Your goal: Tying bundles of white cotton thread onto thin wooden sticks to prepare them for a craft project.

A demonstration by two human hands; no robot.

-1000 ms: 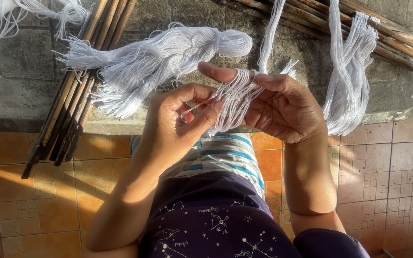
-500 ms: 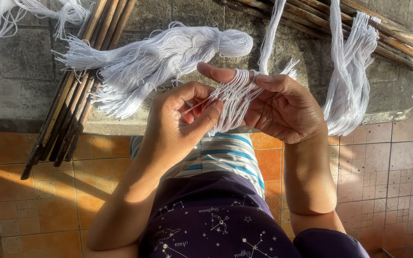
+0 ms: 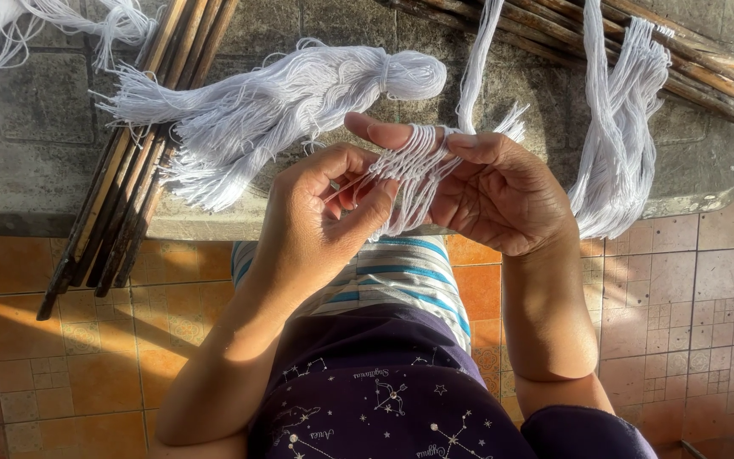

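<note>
A bunch of white threads (image 3: 418,166) is wound over the fingers of my right hand (image 3: 494,191), which is held palm up above the edge of a stone slab (image 3: 36,170). My left hand (image 3: 320,217) pinches a few of these strands between thumb and fingers just left of the right palm. From the right hand a strand (image 3: 477,59) rises to the top of the view. A tied white thread tassel (image 3: 273,106) lies on the slab right behind both hands.
A bundle of dark wooden sticks (image 3: 129,178) leans over the slab's left edge. More sticks (image 3: 656,51) lie across the top right, with a hank of white thread (image 3: 618,136) draped over them. Loose thread (image 3: 10,34) sits top left. Orange floor tiles (image 3: 61,357) lie below.
My left fingers have shifted slightly along the strands, drawing them toward me. The right hand and the tassel stay where they were.
</note>
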